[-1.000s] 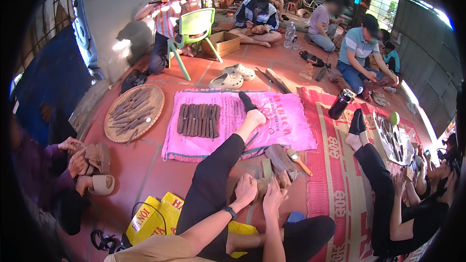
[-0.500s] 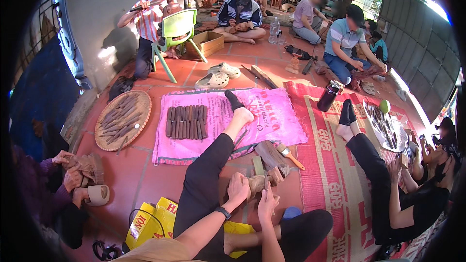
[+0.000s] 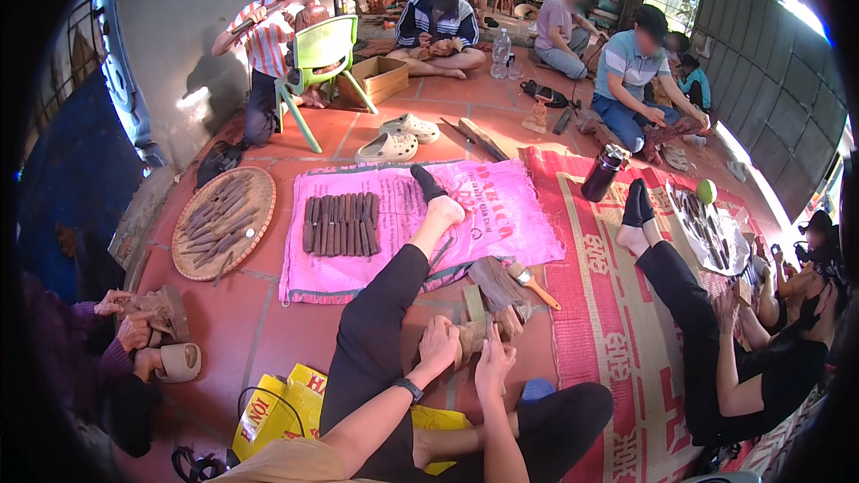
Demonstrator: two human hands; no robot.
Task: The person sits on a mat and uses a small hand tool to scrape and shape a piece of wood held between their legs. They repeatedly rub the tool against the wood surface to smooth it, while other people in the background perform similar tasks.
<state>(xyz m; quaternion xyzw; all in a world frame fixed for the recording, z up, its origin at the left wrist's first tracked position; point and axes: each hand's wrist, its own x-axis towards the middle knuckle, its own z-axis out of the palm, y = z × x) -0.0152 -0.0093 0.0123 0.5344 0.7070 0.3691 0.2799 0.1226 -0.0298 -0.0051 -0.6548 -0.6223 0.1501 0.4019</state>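
Observation:
Between my bent legs a pale brown carved wood piece (image 3: 469, 340) lies low over the tiles. My left hand (image 3: 438, 344) is closed around its left side. At its right side my right hand (image 3: 494, 363) is closed, fingers pressed together near the wood; a slim shape seems to stick up from them, too small to name. Just beyond are a greenish flat block (image 3: 474, 303), a rough carved wood lump (image 3: 509, 322) and a dark grey-brown wood block (image 3: 495, 281). A flat paintbrush (image 3: 535, 286) with a wooden handle rests to their right.
Rows of wood-handled chisels (image 3: 342, 224) lie on a pink sack (image 3: 403, 268). More tools fill a round woven tray (image 3: 183, 259). A red patterned mat (image 3: 586, 367) spreads at right, with a dark flask (image 3: 606, 173). Co-workers sit around; one at left holds a wood carving (image 3: 164, 315).
My right hand has shifted slightly up along the wood piece, with its fingertips higher. My left hand stays on the wood. The whole view has moved a little.

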